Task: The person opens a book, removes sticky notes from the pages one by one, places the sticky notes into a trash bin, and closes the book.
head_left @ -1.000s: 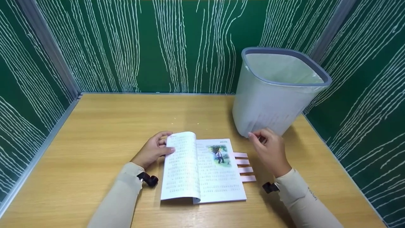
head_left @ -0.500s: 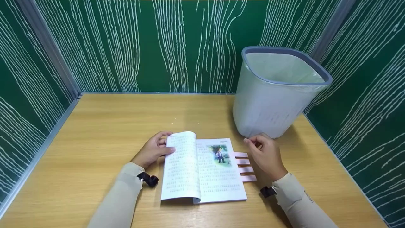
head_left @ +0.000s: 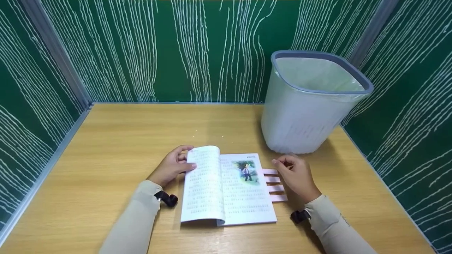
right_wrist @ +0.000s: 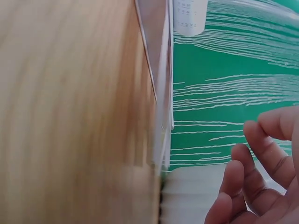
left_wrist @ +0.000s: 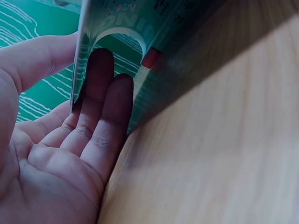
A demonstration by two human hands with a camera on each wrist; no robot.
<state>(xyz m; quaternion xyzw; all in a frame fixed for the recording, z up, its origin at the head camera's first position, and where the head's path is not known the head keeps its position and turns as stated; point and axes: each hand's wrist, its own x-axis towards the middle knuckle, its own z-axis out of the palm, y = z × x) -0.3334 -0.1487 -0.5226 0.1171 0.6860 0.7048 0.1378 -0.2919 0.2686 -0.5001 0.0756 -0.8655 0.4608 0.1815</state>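
An open book (head_left: 247,208) lies on the table, its left-hand pages raised and curved. My left hand (head_left: 172,165) grips those pages at their left edge, thumb on top and fingers behind. From the left wrist, the fingers (left_wrist: 103,107) reach behind the book's printed cover (left_wrist: 161,16). Several pale pink paper tabs (head_left: 280,198) stick out of the book's right edge. My right hand (head_left: 296,176) hovers just right of these tabs. Its thumb and index finger meet at the tips and the other fingers curl; no object shows between them.
Behind the right hand stands a white bin (head_left: 300,120) with a grey rim and a liner. Tiny white scraps (head_left: 222,136) lie on the wooden table (head_left: 123,130) beyond the book. Green panels (head_left: 169,70) with white lines enclose the back and sides.
The right hand has come down and a little left, away from the bin and closer to the tabs. The left hand and the book stay as they were.
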